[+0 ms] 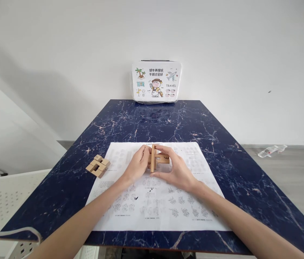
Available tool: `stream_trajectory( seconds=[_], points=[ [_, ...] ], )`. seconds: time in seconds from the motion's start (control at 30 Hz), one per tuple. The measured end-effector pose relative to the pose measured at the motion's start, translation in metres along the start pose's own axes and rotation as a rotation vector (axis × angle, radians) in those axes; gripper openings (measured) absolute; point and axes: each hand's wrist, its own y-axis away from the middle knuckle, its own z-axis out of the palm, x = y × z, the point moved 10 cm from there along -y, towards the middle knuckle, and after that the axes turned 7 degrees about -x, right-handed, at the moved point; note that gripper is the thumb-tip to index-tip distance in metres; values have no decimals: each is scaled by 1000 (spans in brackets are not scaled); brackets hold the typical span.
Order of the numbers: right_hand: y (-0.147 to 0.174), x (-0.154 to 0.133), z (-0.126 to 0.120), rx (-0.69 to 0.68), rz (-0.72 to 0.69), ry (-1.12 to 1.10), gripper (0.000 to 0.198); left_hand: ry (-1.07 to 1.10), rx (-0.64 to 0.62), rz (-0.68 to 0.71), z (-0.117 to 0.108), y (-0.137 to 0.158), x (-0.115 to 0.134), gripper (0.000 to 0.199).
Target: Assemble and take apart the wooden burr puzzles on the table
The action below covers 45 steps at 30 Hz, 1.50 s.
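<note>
Over a printed instruction sheet (pixel 152 207), several wooden puzzle pieces (pixel 153 160) are held together between my two hands. One bar stands upright, and a notched piece (pixel 163 158) with a dark mark sticks out to its right. My left hand (pixel 138 164) is closed on the left side of these pieces, its fingertips partly hidden. My right hand (pixel 178 169) grips the upright bar, with fingers at its top end and the thumb near its bottom end. To the left, an assembled wooden block puzzle (pixel 98 166) rests partly on the sheet's edge.
The sheet lies on a dark blue marbled table (pixel 152 126). A white printed case (pixel 156 82) stands at the far edge against the wall. A white perforated chair (pixel 3 201) and a cable (pixel 19 230) are at left. A clear bottle (pixel 272 151) lies on the floor at right.
</note>
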Motion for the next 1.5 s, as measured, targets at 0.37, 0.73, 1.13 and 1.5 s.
stream_trajectory(
  seconds=[0.37,0.73,1.13,1.5],
  points=[
    [0,-1,0,-3,6,6,82,8,6,9,0,-1,-4,38],
    [-1,15,-2,21,77,194,87,360,299,-62,-35,-2,-19,32],
    [-4,20,15,-54,16,363,73,430,246,46,-28,-8,-15,31],
    [-3,15,-37,279,111,158,58,508,195,47,-24,-10,-12,28]
  ],
)
